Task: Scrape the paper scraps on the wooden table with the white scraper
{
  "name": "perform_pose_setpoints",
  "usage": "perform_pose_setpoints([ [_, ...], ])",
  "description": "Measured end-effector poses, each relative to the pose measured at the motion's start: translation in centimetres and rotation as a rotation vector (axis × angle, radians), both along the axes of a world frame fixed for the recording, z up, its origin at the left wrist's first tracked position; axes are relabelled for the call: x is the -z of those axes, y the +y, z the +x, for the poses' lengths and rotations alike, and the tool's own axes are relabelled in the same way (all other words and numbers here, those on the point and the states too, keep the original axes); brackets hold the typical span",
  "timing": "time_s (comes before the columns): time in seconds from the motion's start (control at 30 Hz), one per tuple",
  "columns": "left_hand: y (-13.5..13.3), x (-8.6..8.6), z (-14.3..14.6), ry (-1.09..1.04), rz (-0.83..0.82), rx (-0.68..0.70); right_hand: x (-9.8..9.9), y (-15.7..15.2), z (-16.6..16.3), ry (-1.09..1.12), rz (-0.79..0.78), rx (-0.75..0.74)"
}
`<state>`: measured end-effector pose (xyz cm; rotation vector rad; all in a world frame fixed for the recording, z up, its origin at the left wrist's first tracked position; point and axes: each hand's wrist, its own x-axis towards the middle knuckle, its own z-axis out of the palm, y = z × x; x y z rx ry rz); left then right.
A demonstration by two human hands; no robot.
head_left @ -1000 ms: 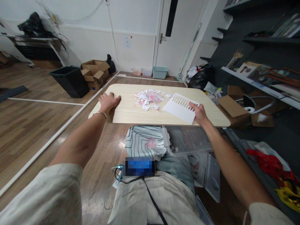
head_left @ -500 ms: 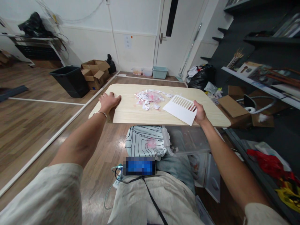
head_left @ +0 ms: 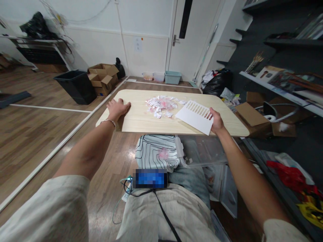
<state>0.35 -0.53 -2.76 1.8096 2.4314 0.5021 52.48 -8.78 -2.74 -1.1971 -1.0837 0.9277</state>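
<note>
My right hand (head_left: 216, 121) is closed on the right side of a white slotted card (head_left: 195, 118), a flat piece with a row of long cut-outs along its far edge. The card lies tilted low over the light wooden tabletop (head_left: 141, 125); I cannot tell how much of it touches. To its left is a loose heap of torn paper scraps (head_left: 161, 104), white with pink stains. My left hand (head_left: 118, 108) rests on the left end of the tabletop, thumb and fingers apart, holding nothing.
Below the table's near edge are a patterned cloth (head_left: 153, 153) with a pink stain and a clear plastic bin (head_left: 205, 151). A phone (head_left: 150, 178) with cables lies in my lap. A black bin (head_left: 75, 88) and cardboard boxes (head_left: 102, 79) stand beyond, left; dark shelves rise right.
My right hand and the slotted card have shifted very slightly to the right. My left hand and the paper scraps stay as they were.
</note>
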Motion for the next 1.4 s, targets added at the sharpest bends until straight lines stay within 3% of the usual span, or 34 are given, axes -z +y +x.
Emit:
perform_pose_setpoints([
  [1.13, 0.42, 0.35, -0.37, 0.003, 0.002, 0.008, 0.97, 0.63, 0.89, -0.093, -0.044, 0.077],
  [1.4, 0.3, 0.25, -0.21, 0.005, 0.001, -0.006, 0.24, -0.17, 0.26, -0.053, -0.041, 0.006],
])
